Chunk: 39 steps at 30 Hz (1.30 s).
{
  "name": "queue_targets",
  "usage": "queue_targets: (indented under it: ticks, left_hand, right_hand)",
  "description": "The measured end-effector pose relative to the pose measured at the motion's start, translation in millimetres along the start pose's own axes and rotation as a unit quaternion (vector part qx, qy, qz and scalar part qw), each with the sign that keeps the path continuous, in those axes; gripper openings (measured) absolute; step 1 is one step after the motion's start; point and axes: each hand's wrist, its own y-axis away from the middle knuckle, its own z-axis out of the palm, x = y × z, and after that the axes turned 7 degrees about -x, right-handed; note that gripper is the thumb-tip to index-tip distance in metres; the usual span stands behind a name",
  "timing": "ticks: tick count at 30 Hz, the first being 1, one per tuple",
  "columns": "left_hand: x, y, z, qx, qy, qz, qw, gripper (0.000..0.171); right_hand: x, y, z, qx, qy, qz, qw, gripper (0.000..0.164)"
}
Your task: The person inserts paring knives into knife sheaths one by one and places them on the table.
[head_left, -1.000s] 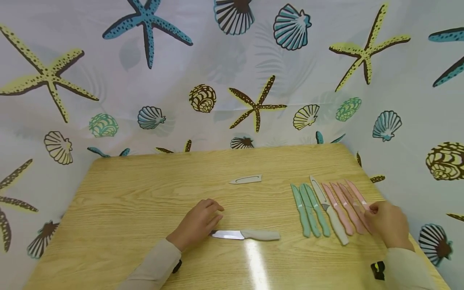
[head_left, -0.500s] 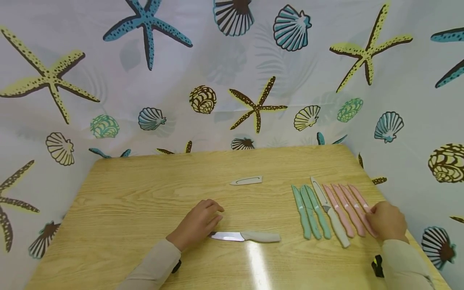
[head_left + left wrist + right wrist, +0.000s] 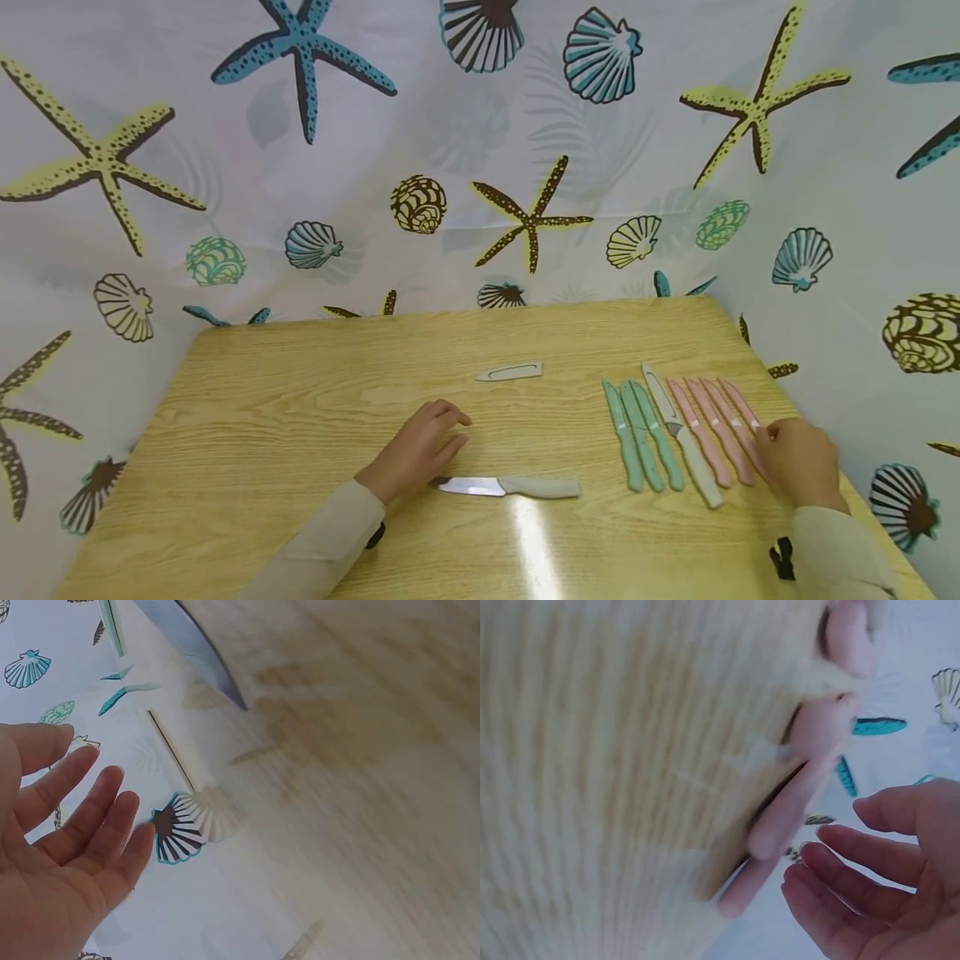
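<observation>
In the head view my left hand (image 3: 416, 446) is over the table, fingers relaxed and holding nothing. Just below it lies a bare-bladed knife with a pale handle (image 3: 540, 487); its blade (image 3: 199, 656) also shows in the left wrist view. A pale blade sheath (image 3: 510, 372) lies farther back. At the right my right hand (image 3: 801, 462) is by the handle end of the outermost pink knife (image 3: 738, 403). In the right wrist view its thumb and loosely bent fingers (image 3: 870, 877) stand apart, with nothing between them, beside pink handles (image 3: 780, 821).
Left of the pink knives are a white-handled knife (image 3: 697, 467) and a row of green knives (image 3: 626, 442), all side by side. The wooden table (image 3: 285, 400) meets a shell-and-starfish curtain (image 3: 360, 167) at the back and sides.
The outermost pink knives have been shifted a little and now lie more evenly in the row. My left hand has risen slightly away from the bare-bladed knife.
</observation>
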Motion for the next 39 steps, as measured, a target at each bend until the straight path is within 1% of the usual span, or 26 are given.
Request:
queue_targets:
  ticks: [2,4,7,10,12,15,18,22,24,25,28,32,34,36,39]
  left_hand:
    - [0.8,-8.5,1.6,-0.004,-0.009,-0.003,0.9999,0.023]
    - [1.9,-20.0,3.4,-0.010,-0.021,-0.004,0.9997,0.026]
    - [1.8,-38.8,7.3,-0.024,-0.042,-0.002,0.9988,0.031]
    - [-0.2,-55.9,11.4,-0.045,-0.044,0.003,0.9980,0.040]
    - [-2.1,-65.9,14.6,-0.063,-0.046,0.006,0.9969,0.047]
    - [-2.9,-80.9,18.0,-0.096,-0.056,-0.002,0.9939,0.056]
    - [-2.5,-96.7,19.6,-0.109,-0.090,-0.026,0.9896,0.056]
    - [-4.7,-113.1,21.6,-0.102,-0.139,-0.081,0.9816,0.047]
    - [-7.7,-117.3,24.3,-0.103,-0.156,-0.106,0.9766,0.044]
    - [-8.8,-118.3,25.6,-0.101,-0.161,-0.113,0.9752,0.042]
    - [-10.1,-119.5,30.2,-0.086,-0.181,-0.122,0.9720,0.039]
    - [-9.6,-120.3,37.6,-0.057,-0.215,-0.134,0.9656,0.036]
    - [-10.2,-121.7,41.2,-0.053,-0.222,-0.144,0.9629,0.035]
    - [-11.7,-123.3,43.8,-0.051,-0.226,-0.149,0.9612,0.032]
    - [-13.1,-125.2,45.2,-0.045,-0.224,-0.149,0.9620,0.028]
  right_hand:
    - [-7,5,2,0.022,0.006,-0.012,1.000,0.032]
    - [-14,10,2,0.033,0.004,-0.017,0.999,0.031]
    - [-27,19,0,0.027,-0.004,-0.025,0.999,0.034]
    - [-44,27,1,0.016,-0.017,-0.039,0.999,0.036]
    - [-56,32,4,0.017,-0.027,-0.060,0.998,0.036]
    - [-73,38,11,0.042,-0.030,-0.104,0.993,0.029]
    - [-88,43,16,0.048,-0.033,-0.134,0.989,0.025]
    - [-111,47,19,0.050,-0.032,-0.165,0.985,0.020]
    - [-122,49,18,0.053,-0.032,-0.179,0.982,0.019]
    - [-128,50,18,0.053,-0.032,-0.184,0.981,0.019]
    - [-144,52,20,0.050,-0.034,-0.199,0.978,0.017]
    - [-162,55,26,0.042,-0.032,-0.220,0.974,0.015]
    - [-168,57,29,0.040,-0.032,-0.228,0.972,0.014]
    - [-173,57,31,0.036,-0.031,-0.232,0.972,0.013]
    - [-177,57,34,0.024,-0.031,-0.231,0.972,0.013]
